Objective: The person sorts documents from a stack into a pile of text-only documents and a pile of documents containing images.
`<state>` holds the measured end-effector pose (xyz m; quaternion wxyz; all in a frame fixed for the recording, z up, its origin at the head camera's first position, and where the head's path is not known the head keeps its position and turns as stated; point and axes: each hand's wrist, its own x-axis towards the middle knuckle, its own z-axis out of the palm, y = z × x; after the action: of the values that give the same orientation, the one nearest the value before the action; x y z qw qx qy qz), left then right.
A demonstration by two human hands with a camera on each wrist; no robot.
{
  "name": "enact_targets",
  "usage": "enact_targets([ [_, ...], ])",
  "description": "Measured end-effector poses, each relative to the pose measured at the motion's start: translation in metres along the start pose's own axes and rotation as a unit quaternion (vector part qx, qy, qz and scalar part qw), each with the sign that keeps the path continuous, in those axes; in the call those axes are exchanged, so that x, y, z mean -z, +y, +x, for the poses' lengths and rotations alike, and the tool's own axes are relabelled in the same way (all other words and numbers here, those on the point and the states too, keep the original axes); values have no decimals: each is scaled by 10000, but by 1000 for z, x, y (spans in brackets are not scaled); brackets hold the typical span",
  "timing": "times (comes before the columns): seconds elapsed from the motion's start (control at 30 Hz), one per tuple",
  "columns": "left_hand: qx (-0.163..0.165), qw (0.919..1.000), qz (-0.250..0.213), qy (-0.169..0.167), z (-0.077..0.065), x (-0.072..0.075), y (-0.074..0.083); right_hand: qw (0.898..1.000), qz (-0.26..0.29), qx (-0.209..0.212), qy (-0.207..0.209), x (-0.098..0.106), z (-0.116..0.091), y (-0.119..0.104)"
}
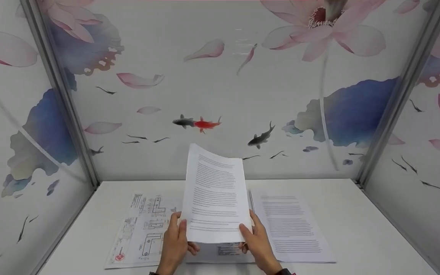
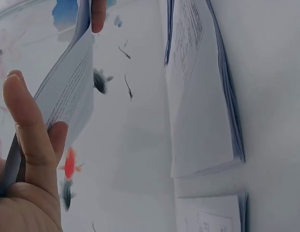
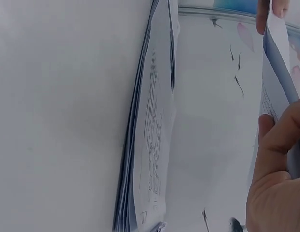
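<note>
Several printed sheets of paper [image 1: 216, 194] are held up above the table, tilted so the text side faces me. My left hand [image 1: 175, 240] grips their lower left edge, thumb on the front. On the lower right edge my right hand [image 1: 257, 240] pinches the sheets the same way. In the left wrist view the left hand [image 2: 36, 145] has the sheets between thumb and fingers. The right wrist view shows the right hand [image 3: 280, 164] holding the other side. Below the held sheets lies more paper [image 1: 204, 254], partly hidden by them.
A stack of sheets with technical drawings [image 1: 136, 244] lies on the left of the white table [image 1: 372, 236]. To the right is a stack of text pages [image 1: 294, 229]. Panels with painted flowers and fish [image 1: 220, 95] stand behind and at both sides.
</note>
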<state>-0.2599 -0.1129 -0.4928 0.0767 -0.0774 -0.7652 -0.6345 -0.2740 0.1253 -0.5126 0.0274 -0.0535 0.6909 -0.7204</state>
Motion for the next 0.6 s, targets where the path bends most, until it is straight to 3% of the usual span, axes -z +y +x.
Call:
enact_targets([
  [0.27, 8, 9930, -103, -1180, -3, -14, -5, 9993, -175, 53, 317, 35, -2, 1],
  [0.43, 22, 9892, 176, -1454, -2, -25, -9, 9983, -365, 31, 448, 59, -4, 0],
  [0.6, -247, 9864, 571, -1524, 1, -38, -11, 9958, -733, -112, 529, 76, -4, -5],
])
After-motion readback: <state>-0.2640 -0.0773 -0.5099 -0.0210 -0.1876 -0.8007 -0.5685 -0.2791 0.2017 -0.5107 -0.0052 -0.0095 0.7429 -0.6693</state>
